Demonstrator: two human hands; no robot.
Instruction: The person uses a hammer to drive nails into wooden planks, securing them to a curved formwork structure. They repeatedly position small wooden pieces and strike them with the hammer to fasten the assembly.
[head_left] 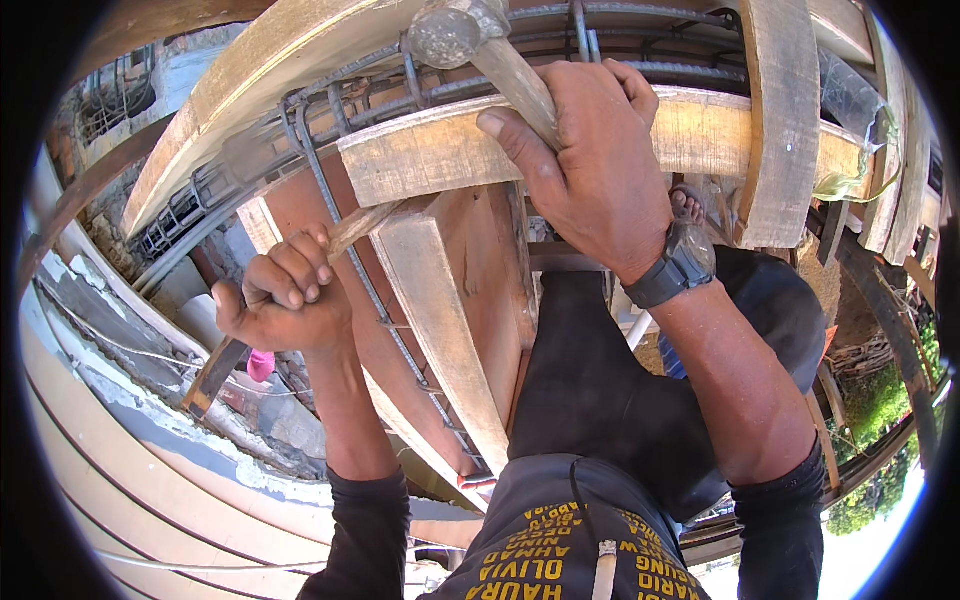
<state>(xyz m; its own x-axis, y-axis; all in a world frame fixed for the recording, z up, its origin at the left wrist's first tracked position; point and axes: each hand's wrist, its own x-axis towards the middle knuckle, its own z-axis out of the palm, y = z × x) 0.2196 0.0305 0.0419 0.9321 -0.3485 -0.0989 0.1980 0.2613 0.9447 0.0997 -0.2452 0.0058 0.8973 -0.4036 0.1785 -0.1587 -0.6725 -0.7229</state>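
My right hand (605,165) is wrapped round the wooden handle of a hammer (515,85). The hammer's worn metal head lies over steel bars at the top of the view. Lower on the left, my left hand (285,290) is closed round a rough wooden stick (355,228); a darker length of wood (215,375) below that fist lines up with it. The stick's upper end meets the corner between a wooden beam (430,155) and an upright board panel (430,270). My right hand is just above that beam, its thumb along the hammer handle.
Steel rebar (345,235) runs down beside the left forearm, and more bars lie between the formwork planks (240,90). A thick cross-plank (780,120) stands to the right. Torn plastic (865,170) hangs beyond it. A ribbed roof (130,480) slopes off lower left.
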